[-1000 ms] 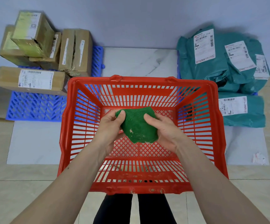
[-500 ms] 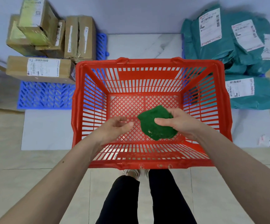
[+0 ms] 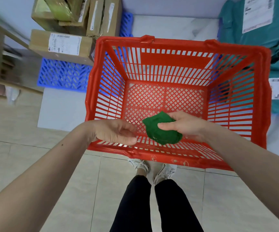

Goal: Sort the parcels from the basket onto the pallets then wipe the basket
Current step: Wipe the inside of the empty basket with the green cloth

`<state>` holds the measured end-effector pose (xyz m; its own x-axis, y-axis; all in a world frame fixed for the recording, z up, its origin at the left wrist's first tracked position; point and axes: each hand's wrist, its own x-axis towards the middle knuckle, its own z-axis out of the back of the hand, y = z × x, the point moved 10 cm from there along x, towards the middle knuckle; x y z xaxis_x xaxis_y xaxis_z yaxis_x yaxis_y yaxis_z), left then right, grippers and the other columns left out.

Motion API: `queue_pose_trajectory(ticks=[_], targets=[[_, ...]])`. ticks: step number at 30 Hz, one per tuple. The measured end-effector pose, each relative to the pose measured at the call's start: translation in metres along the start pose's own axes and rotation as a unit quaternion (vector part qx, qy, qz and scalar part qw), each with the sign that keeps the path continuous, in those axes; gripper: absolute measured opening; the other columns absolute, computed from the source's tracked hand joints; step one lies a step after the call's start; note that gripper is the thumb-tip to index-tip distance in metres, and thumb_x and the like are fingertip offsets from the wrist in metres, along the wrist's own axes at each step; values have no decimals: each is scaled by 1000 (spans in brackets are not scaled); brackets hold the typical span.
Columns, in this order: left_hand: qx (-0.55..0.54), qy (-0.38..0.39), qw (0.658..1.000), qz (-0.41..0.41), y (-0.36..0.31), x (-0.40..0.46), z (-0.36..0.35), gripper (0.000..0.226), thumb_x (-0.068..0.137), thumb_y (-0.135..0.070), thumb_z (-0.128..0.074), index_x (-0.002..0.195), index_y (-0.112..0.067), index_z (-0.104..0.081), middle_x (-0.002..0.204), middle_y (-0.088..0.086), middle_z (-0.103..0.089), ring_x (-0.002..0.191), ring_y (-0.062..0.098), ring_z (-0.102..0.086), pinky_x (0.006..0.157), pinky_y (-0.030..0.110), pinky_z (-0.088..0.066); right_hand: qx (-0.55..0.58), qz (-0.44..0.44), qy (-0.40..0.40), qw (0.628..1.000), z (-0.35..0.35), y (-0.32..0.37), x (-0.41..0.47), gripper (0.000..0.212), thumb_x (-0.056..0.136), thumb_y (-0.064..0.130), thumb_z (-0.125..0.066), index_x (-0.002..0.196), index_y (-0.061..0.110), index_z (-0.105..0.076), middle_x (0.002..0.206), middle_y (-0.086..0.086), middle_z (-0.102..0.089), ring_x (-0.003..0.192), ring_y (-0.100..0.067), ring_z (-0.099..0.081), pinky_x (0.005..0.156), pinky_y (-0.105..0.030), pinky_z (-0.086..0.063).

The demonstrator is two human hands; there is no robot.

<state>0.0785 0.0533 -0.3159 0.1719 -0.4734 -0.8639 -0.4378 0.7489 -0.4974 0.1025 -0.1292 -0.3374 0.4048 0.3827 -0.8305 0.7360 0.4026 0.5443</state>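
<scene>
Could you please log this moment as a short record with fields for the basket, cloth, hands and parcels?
basket: red slatted plastic basket, no parcels inside
cloth: crumpled green cloth, above the basket's near end
right hand: grips the cloth
left hand: holds nothing, over the near rim
parcels: brown cardboard boxes on blue plastic pallet; teal plastic mailer bags at right

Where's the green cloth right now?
In the head view, the green cloth is bunched in the right hand, above the red basket near its front wall.

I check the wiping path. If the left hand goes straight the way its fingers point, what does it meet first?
Probably the green cloth bunched in the right hand. The left hand points at it across a small gap, though depth is unclear.
</scene>
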Motion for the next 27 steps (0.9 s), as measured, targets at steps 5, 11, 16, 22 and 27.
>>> queue_pose_trajectory(ticks=[5, 11, 16, 22, 27], targets=[[82, -31, 994, 65, 13, 17, 8, 94, 74, -74, -52, 152, -26, -31, 155, -7, -36, 141, 12, -36, 116, 32, -29, -5, -12, 15, 1000, -4, -9, 7, 32, 91, 24, -69, 121, 13, -65, 112, -6, -74, 106, -23, -70, 101, -45, -52], [280, -93, 953, 70, -2, 85, 40, 78, 96, -60, -26, 158, -22, 2, 165, 6, -1, 152, 28, -3, 122, 49, -14, -50, -9, 46, 998, -2, -10, 14, 40, 88, 36, -71, 124, 21, -64, 116, -3, -73, 107, -23, -70, 99, -46, -53], [391, -105, 911, 78, 6, 128, 64, 88, 85, -71, -17, 154, -29, 17, 162, 4, 21, 149, 31, 16, 119, 60, -6, -107, 17, 104, 989, -7, 1, 11, 32, 87, 37, -72, 117, 27, -68, 111, 2, -74, 105, -20, -71, 99, -46, -53], [361, -83, 925, 82, 14, 144, 52, 96, 68, -82, 1, 152, -37, 16, 161, -3, 26, 147, 28, 24, 119, 60, 4, -121, 13, 179, 976, -31, 4, 11, 30, 93, 23, -66, 122, 22, -62, 111, 7, -73, 104, -10, -69, 92, -29, -52], [283, -95, 952, 71, 15, 146, 54, 108, 62, -88, -1, 155, -34, 10, 162, -5, 22, 147, 24, 25, 119, 59, 5, -146, 17, 230, 962, -65, 5, 15, 33, 98, 18, -60, 129, 31, -58, 120, 4, -68, 114, -17, -64, 100, -35, -50]])
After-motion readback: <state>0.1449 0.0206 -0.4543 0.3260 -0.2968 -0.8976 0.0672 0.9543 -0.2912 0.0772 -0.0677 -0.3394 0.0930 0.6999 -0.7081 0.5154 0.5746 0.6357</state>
